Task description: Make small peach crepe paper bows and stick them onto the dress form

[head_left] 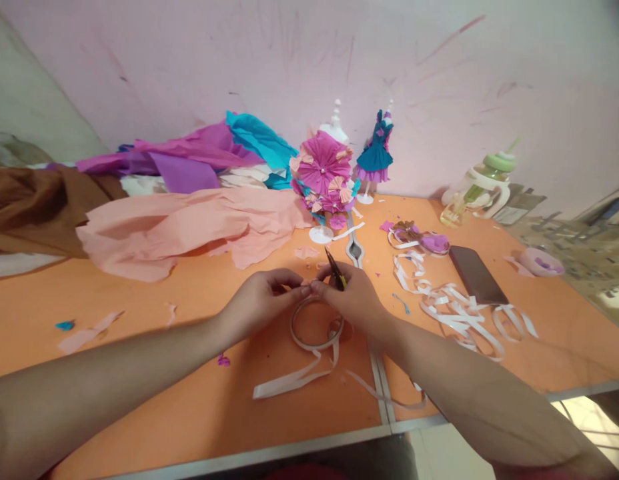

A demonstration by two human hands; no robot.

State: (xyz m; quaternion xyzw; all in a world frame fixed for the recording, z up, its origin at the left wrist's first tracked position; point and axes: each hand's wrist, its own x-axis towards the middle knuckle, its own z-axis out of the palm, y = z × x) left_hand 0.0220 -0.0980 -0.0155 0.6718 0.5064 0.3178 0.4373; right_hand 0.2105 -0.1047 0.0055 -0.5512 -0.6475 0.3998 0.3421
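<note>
My left hand and my right hand meet over the orange table, thumbs and fingertips pinched together. Between them is a small bit of peach crepe paper, mostly covered by the fingers. A small cutting tool with dark pointed blades and some yellow is also tucked in my right hand; its grip is hidden. Just below my hands lies a thin, nearly used-up tape roll, its loose pale strip trailing toward the front edge.
Peach crepe paper spreads behind, beside brown sheets. Two dress forms stand at the back, with pink paper flowers and a teal dress. At right are curled white strips, a phone and a bottle.
</note>
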